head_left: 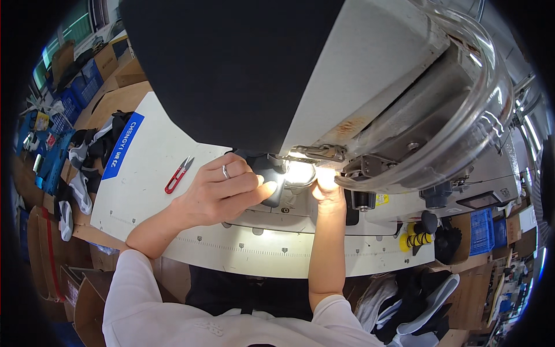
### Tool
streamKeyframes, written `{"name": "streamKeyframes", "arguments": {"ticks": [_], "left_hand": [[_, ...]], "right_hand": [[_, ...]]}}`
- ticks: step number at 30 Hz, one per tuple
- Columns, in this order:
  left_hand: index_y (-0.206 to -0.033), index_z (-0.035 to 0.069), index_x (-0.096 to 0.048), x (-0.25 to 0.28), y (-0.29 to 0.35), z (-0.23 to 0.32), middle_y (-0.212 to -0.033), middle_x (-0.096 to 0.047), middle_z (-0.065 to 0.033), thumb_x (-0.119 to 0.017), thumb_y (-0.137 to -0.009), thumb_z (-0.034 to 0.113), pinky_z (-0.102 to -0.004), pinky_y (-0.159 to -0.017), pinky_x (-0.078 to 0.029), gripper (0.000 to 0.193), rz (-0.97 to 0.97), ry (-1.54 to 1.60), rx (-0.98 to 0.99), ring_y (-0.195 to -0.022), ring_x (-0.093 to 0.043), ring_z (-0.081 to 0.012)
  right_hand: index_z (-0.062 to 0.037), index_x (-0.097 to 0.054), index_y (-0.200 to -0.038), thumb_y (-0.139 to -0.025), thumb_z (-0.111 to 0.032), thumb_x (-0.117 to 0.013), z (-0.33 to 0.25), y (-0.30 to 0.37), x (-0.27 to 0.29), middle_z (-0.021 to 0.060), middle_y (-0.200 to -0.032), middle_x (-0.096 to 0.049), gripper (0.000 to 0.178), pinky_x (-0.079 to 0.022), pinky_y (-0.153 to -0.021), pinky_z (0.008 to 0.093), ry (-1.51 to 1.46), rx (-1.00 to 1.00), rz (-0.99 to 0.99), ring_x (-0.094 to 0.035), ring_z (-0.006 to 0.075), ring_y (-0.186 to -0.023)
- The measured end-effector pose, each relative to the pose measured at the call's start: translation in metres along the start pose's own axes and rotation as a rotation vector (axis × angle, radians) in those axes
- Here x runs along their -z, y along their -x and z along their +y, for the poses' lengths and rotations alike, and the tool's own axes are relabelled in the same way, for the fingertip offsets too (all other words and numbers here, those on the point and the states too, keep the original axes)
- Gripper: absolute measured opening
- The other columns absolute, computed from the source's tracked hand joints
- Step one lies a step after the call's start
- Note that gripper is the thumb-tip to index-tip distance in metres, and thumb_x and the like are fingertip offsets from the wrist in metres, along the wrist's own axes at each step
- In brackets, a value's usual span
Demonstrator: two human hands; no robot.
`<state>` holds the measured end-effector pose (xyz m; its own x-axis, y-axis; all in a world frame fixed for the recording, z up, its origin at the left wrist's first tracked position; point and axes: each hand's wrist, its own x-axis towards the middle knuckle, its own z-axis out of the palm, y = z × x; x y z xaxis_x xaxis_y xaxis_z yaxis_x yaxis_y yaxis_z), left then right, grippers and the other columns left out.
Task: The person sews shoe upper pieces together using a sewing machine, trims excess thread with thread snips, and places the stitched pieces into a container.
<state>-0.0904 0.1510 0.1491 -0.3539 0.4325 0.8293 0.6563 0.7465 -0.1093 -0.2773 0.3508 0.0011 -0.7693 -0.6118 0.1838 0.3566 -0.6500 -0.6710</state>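
A sewing machine (370, 75) with a grey head stands over a white work table. A bright lamp lights the spot under its head. My left hand (228, 188), a ring on one finger, is closed with curled fingers just left of that spot. Its fingertips meet a dark, smooth piece (269, 186) whose kind I cannot make out; whatever the fingers hold is hidden. Right of the light, my right hand (328, 188) reaches up under the machine head. Glare and machine parts hide most of its fingers.
Red-handled thread snips (180, 175) lie on the table (231, 254) left of my left hand. A clear curved guard (497, 87) sticks out at the right. Shoe pieces (81, 191) are piled beyond the left edge, others (410, 301) at lower right. A yellow-and-black object (415, 240) stands at the right edge.
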Motion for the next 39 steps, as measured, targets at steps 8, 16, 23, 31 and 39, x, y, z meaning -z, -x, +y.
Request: {"name": "streamKeyframes", "arguments": {"ticks": [8, 16, 23, 31, 39], "left_hand": [[-0.083, 0.005, -0.066, 0.008, 0.001, 0.001, -0.082, -0.051, -0.0016, -0.072, -0.059, 0.006, -0.03, -0.066, -0.048, 0.025, -0.037, -0.032, 0.002, -0.071, -0.054, -0.0162], [-0.111, 0.008, -0.059, 0.015, 0.005, -0.003, -0.095, -0.058, -0.0079, -0.068, -0.078, 0.005, -0.0287, -0.061, -0.05, 0.035, -0.154, 0.068, 0.519, -0.073, -0.061, -0.0199], [-0.105, 0.001, -0.06, 0.076, 0.002, -0.046, -0.096, -0.062, -0.0013, -0.055, -0.087, 0.0, -0.018, -0.065, -0.045, 0.019, 0.377, 0.564, 0.896, -0.075, -0.056, -0.0042], [-0.089, 0.007, -0.056, 0.129, 0.01, -0.042, -0.09, -0.058, 0.0006, -0.063, -0.092, 0.023, -0.0168, -0.057, -0.044, 0.017, 0.474, 1.084, 0.927, -0.068, -0.052, -0.0017], [-0.102, -0.001, -0.063, 0.12, 0.009, -0.046, -0.088, -0.064, -0.0038, -0.046, -0.102, 0.036, -0.0285, -0.068, -0.046, 0.04, 0.038, 0.125, 0.732, -0.075, -0.055, -0.0114]], "right_hand": [[-0.0034, -0.058, -0.11, -0.083, -0.02, -0.071, -0.007, 0.003, 0.0, 0.0093, -0.108, -0.064, 0.035, -0.053, -0.086, 0.0362, -0.021, 0.106, -0.162, -0.062, 0.0234, -0.098], [-0.0029, -0.054, -0.09, -0.09, -0.017, -0.055, -0.038, -0.024, -0.041, 0.0078, -0.092, -0.061, 0.014, -0.048, -0.078, 0.0304, 0.425, 0.132, 0.058, -0.059, 0.0186, -0.087], [-0.0025, -0.052, -0.072, -0.097, -0.015, -0.041, -0.014, 0.057, -0.173, 0.0066, -0.079, -0.058, 0.029, -0.044, -0.07, 0.0254, 1.11, 0.768, 0.732, -0.055, 0.0144, -0.077], [-0.0021, -0.062, -0.101, -0.072, -0.015, -0.084, 0.031, 0.047, -0.262, 0.0119, -0.105, -0.066, 0.038, -0.046, -0.092, 0.041, 1.64, 0.93, -0.105, -0.059, 0.0309, -0.105], [-0.0027, -0.063, -0.075, -0.076, -0.027, -0.082, 0.008, 0.089, -0.253, 0.0094, -0.06, -0.055, 0.031, -0.039, -0.048, 0.0332, 1.282, 0.35, -0.179, -0.048, 0.0272, -0.05]]}}
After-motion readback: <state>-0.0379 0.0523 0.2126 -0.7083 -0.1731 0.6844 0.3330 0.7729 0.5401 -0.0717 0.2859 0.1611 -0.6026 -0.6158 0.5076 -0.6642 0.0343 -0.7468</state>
